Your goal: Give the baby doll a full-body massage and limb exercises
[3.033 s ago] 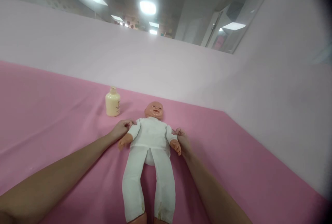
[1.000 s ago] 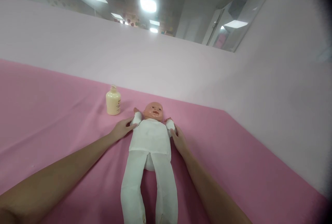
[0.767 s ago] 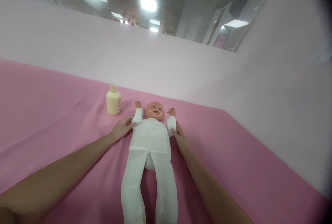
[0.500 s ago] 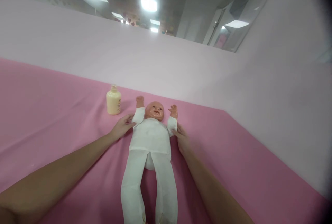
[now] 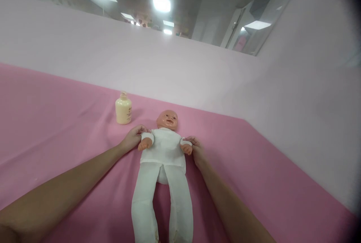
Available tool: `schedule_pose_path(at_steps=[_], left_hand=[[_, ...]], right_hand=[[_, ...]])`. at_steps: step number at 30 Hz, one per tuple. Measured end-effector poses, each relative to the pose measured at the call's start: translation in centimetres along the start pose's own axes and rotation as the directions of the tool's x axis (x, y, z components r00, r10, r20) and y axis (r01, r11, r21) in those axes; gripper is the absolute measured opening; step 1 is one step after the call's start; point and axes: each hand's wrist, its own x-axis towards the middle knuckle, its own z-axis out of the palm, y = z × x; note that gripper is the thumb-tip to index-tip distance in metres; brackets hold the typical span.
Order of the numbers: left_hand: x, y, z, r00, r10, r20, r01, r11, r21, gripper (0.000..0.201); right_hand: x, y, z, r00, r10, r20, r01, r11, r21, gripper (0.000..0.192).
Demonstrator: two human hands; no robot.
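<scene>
Seemingly we are at a holding step, the next move calling for an even grip: left of centre, our left hand [image 5: 134,138] grasps one sleeve [image 5: 147,135]; lower centre, the doll [image 5: 163,150] lies face up, long axis near-vertical, head toward frame top; rightward, our right hand [image 5: 198,151] grasps the other sleeve [image 5: 185,142].

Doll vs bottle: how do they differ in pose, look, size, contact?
Pose: the doll lies face up; the bottle stands upright.
Look: the doll wears white clothes; the bottle is pale yellow with print on its side.
Size: the doll is far longer than the bottle.
Contact: left hand and right hand hold the doll's arms; neither touches the bottle.
Shared: both rest on the pink surface.
</scene>
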Motion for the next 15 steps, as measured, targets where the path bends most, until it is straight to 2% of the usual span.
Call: schedule_pose_path(at_steps=[5,8,12,15], left_hand=[[-0.2,-0.1,-0.1,0.999,0.024,-0.037,-0.018,0.989,0.145,0.027],[-0.2,-0.1,-0.1,0.999,0.046,-0.001,-0.045,0.972,0.231,0.036],[-0.4,0.3,0.0,1.000,0.016,0.023,-0.023,0.929,0.369,0.046],[-0.5,0.6,0.0,1.000,-0.012,-0.022,0.022,0.863,0.506,0.046]], right_hand=[[-0.4,-0.9,0.6,0.997,0.002,-0.077,-0.006,0.999,-0.051,0.038],[-0.8,-1.2,0.8,0.994,-0.083,-0.076,0.071,0.987,-0.147,0.052],[-1.0,-1.3,0.9,0.966,-0.250,-0.067,0.204,0.895,-0.397,0.048],[-0.7,-1.0,0.6,0.974,-0.219,-0.053,0.155,0.819,-0.552,0.040]])
